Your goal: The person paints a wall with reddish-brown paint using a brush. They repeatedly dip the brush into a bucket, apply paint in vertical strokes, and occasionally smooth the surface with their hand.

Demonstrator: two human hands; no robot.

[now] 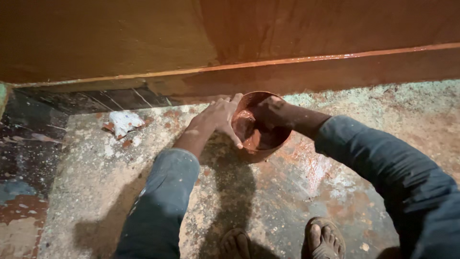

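A round container coated in reddish-brown liquid stands on the stained floor in front of a brown wooden panel. My left hand grips its near-left rim, thumb over the edge. My right hand reaches down inside the container; its fingers are hidden in the dark interior, so I cannot tell whether they hold anything. Both forearms wear dark blue sleeves.
A crumpled white rag or paper lies on the floor at the left. The wooden panel's wet lower edge runs just behind the container. My two feet in sandals are at the bottom. The concrete floor is spattered with reddish stains.
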